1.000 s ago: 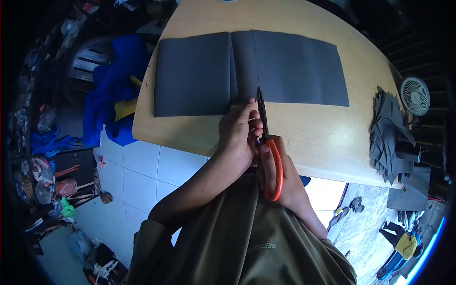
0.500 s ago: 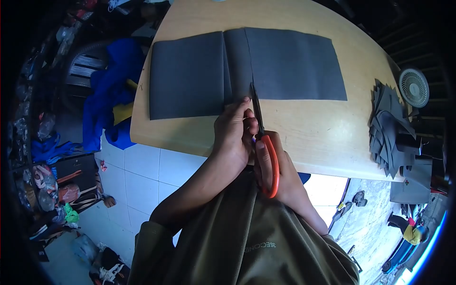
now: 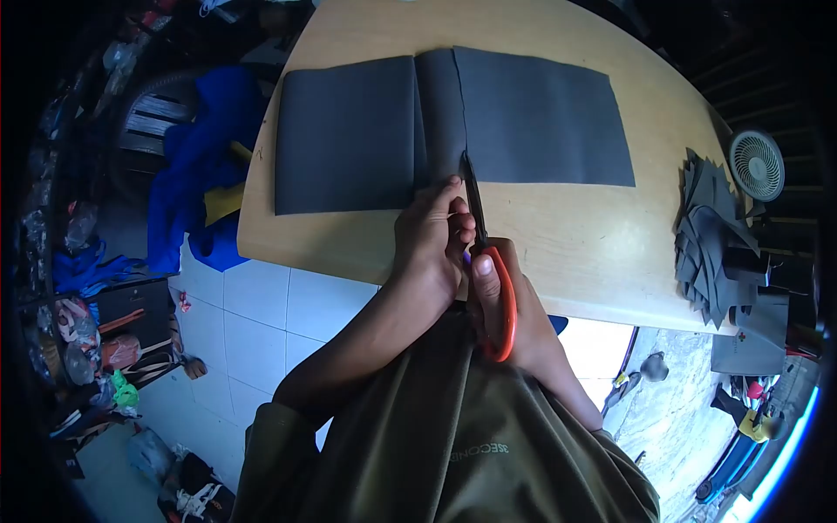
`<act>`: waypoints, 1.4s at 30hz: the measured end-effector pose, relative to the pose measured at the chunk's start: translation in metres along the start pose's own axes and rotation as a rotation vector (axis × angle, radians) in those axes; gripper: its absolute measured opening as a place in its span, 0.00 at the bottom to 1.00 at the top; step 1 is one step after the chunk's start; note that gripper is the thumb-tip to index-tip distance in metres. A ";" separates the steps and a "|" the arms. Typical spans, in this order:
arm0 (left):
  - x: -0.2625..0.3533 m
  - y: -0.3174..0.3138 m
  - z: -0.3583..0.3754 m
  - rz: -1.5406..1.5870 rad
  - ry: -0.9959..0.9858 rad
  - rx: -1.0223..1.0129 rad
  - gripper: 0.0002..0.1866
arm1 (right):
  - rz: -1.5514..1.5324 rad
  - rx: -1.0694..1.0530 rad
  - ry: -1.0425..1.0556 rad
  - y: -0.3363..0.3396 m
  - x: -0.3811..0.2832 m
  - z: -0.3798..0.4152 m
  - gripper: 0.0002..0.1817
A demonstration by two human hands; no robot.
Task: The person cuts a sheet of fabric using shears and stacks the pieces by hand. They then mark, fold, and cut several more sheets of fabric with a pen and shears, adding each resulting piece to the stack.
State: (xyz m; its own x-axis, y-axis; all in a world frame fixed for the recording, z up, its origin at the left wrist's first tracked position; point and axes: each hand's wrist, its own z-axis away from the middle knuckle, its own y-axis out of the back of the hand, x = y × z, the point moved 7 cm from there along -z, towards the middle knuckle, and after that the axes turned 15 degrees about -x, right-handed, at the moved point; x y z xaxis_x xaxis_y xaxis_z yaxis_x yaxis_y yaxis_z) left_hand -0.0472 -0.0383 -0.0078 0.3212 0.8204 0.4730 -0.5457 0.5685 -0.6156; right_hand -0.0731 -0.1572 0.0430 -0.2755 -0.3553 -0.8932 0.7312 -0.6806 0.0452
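Dark grey fabric (image 3: 349,139) lies on the table, with a fold down its middle. A cut line runs from its far edge toward me and parts it from the right-hand piece (image 3: 540,122). My left hand (image 3: 427,231) pinches the near edge of the fabric between thumb and fingers, just left of the blades. In my right hand (image 3: 501,283) are scissors (image 3: 506,322) with orange handles, my thumb resting over a handle loop. Their dark blades point away from me, tips at the near end of the cut line, and look nearly closed.
The pale wooden table (image 3: 567,244) has a stack of dark grey fabric pieces (image 3: 706,244) at its right edge, beside a small white fan (image 3: 757,166). Blue cloth (image 3: 209,148) hangs over something at the left. Bags and clutter (image 3: 113,349) crowd the far left.
The view has shifted slightly. Both hands, the scissors and the fabric keep nearly the same places, and the far corner of the right-hand piece stands a little more apart from the cut line.
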 end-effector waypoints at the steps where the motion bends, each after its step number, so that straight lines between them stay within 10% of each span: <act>1: 0.000 0.000 -0.001 0.003 -0.005 -0.004 0.07 | 0.005 -0.012 0.010 0.000 0.000 0.000 0.31; 42: 0.003 0.000 0.009 0.031 0.029 -0.142 0.11 | 0.080 0.036 0.085 0.008 -0.017 -0.024 0.16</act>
State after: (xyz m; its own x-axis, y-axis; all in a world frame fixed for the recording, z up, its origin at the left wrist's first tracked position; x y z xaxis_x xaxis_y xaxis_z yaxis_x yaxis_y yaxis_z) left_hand -0.0530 -0.0368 -0.0012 0.3290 0.8379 0.4356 -0.4414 0.5442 -0.7134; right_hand -0.0471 -0.1409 0.0480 -0.1621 -0.3544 -0.9209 0.7256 -0.6753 0.1321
